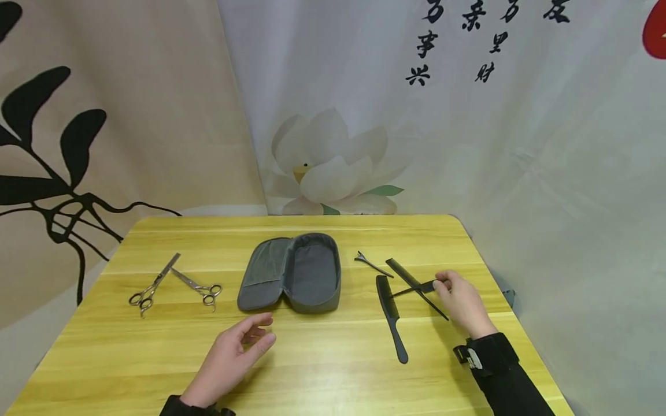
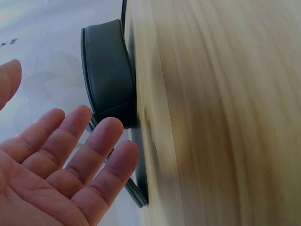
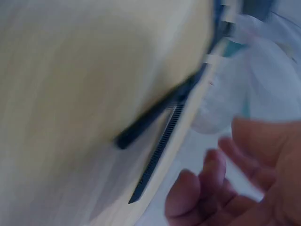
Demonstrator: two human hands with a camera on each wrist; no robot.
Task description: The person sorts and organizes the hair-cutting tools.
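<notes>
On the right of the table, my right hand (image 1: 463,303) hovers at the wide end of a thin-tailed comb (image 1: 428,286); the right wrist view shows nothing between its loosely bent fingers (image 3: 183,193). That comb crosses a long black comb (image 1: 403,271). Beside them lies a black comb with a handle (image 1: 390,309). My left hand (image 1: 229,355) is held over the table in front of an unzipped grey case (image 1: 322,303), its fingers relaxed and apart from it. In the left wrist view the palm faces the camera and the case (image 2: 108,70) stands beyond the fingertips.
Two pairs of hairdressing scissors lie at the left: a longer pair (image 1: 156,284) and a shorter pair (image 1: 195,285). A dark hair clip (image 1: 372,264) rests between the case and the combs. Behind the wooden table (image 1: 322,370) hangs a printed cloth (image 1: 468,144).
</notes>
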